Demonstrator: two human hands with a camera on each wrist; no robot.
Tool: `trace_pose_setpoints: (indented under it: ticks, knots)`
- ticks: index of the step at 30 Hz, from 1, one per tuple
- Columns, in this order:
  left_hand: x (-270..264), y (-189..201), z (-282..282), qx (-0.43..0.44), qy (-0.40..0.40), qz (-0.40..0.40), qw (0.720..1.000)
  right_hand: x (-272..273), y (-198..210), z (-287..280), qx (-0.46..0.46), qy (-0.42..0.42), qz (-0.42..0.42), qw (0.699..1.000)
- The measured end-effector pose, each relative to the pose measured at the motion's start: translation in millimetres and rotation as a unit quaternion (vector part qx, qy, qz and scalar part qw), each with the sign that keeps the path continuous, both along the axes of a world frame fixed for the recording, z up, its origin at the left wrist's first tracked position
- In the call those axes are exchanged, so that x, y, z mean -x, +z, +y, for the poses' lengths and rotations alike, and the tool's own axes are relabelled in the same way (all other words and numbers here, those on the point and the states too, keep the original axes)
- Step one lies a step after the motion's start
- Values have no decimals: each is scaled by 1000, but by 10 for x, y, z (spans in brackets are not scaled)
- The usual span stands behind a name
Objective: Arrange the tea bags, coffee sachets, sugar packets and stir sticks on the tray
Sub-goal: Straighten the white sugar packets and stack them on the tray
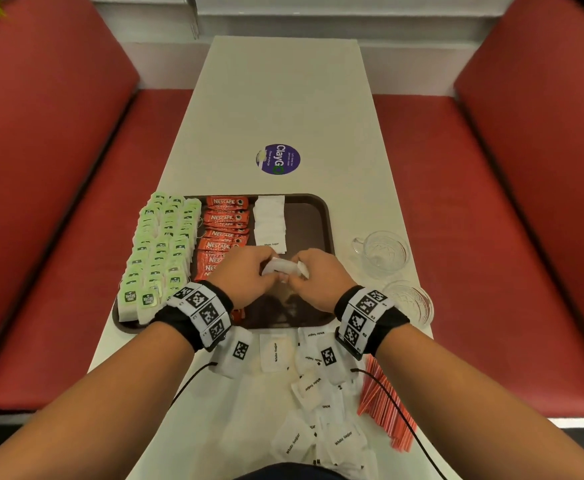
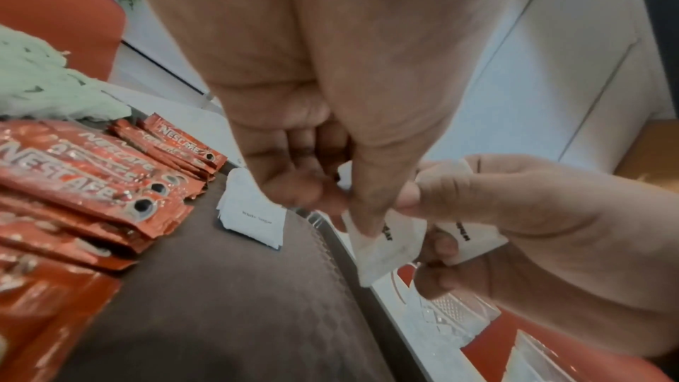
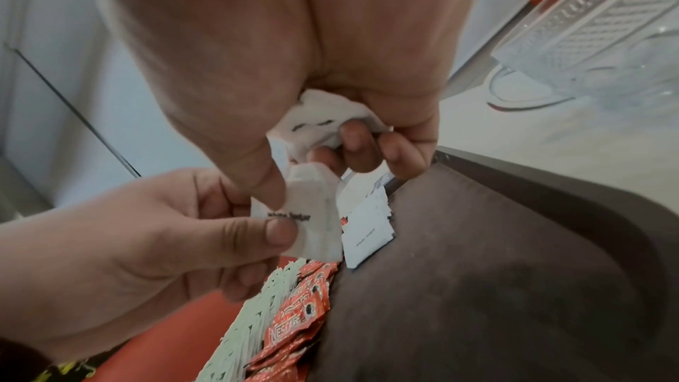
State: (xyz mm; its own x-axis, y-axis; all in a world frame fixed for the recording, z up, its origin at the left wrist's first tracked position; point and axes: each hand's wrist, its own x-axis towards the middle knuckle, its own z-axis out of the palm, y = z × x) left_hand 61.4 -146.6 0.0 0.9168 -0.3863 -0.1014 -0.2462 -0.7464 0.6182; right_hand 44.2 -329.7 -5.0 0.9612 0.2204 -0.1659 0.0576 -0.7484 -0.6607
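Above the near middle of the tray (image 1: pixel 321 216), the left hand (image 1: pixel 245 271) and right hand (image 1: pixel 321 275) meet over a small bunch of sugar packets (image 1: pixel 283 266): the left pinches one packet by thumb and finger, while the right curls round the rest, likely feeding them across one at a time so each can be laid flat. At twelve o'clock from the hands the sugar row (image 1: pixel 270 225) already runs down the tray, with the coffee sachets (image 1: pixel 224 233) just beside it at ten o'clock and the tea bags (image 1: pixel 160 251) farther out at nine, spilling over the left rim. Open brown floor lies at one to three o'clock, up to the raised right edge; beyond it stand two glass cups (image 1: pixel 382 252). At six o'clock loose packets (image 1: pixel 313 386) wait on the table (image 1: pixel 283 98), and the stir sticks (image 1: pixel 384 403) lie at five.
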Motion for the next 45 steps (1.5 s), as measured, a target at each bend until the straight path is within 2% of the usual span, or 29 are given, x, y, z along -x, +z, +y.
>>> trace_pose_setpoints:
  ticks: [4,9,13,17,22,25,27,31,33,38,40,42,43,45]
  knots:
    - [-138,-82,46,-19,17,34,999,-150,-74,15,32,-6,7,999]
    - [-433,-205,92,-83,81,49,992,-419,-183,43,-7,-93,50,994]
    - [-686,-291,29,-122,117,65,984,-641,-234,107,-29,-111,98,989]
    - [-850,-336,-25,-146,145,72,976,-761,-229,151,-100,-127,136,977]
    - [-868,-395,-34,-163,186,52,968,-846,-247,299,-255,-184,173,933]
    - [-905,-423,-49,-200,163,48,965,-949,-621,319,-312,-208,184,909]
    - [-956,-423,-42,-216,144,52,964,-919,-609,356,-313,-199,185,910]
    - [-1021,-401,-15,-223,117,48,967,-821,-374,442,-286,-188,174,923]
    - [-1050,-365,-1,-211,119,35,970,-864,-406,431,-296,-187,163,923]
    - [-1230,-298,25,-143,181,6,973,-1010,-390,397,-341,-233,154,897]
    - [-1262,-308,16,-153,159,32,975,-1068,-448,391,-359,-228,173,889]
    - [-1277,-338,15,-150,142,58,977,-1191,-797,339,-367,-217,195,883]
    - [-1277,-341,20,-146,142,68,977,-1201,-833,314,-365,-221,203,881]
    - [-1272,-329,38,-137,156,64,976,-1057,-499,341,-344,-237,191,888]
